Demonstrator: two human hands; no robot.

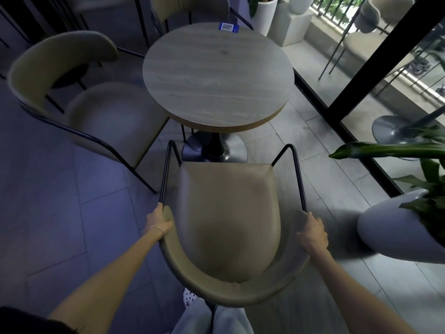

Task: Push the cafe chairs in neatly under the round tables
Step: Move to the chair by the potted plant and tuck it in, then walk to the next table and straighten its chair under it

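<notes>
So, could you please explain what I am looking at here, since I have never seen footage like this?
This is one picture from a wide-angle camera worn on a person's head, looking down at their own bare arms. The left hand and right hand grip the two ends of the curved backrest of a beige chair. Its seat front sits just short of the round table, not yet under it. The tabletop carries only a small blue sticker. Another chair stands at the left, and a potted plant at the right.

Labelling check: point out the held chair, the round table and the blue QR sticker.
held chair [228, 213]: head view, middle of the seat cushion.
round table [216, 75]: head view, bare middle of the wooden top.
blue QR sticker [228, 27]: head view, centre of the sticker at the table's far edge.
</notes>
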